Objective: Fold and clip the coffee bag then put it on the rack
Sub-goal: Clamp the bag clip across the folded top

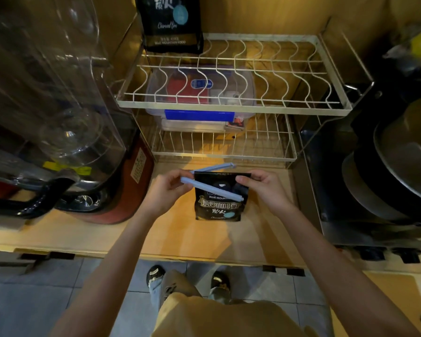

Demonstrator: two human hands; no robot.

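A small black coffee bag (219, 207) with its top folded down is held upright over the wooden counter. My right hand (260, 188) pinches the bag's folded top at its right corner. My left hand (168, 190) holds the hinge end of a long pale-blue sealing clip (212, 186). The clip stands spread in a V, one arm across the bag's front and the other behind its top edge. The white wire rack (229, 107) stands just behind, with two tiers.
A second, larger black coffee bag (171, 23) stands at the back left of the rack's top tier. A clear plastic box (199, 113) with a blue latch sits on the lower tier. A blender (58, 117) stands at left, stacked pots (399, 161) at right.
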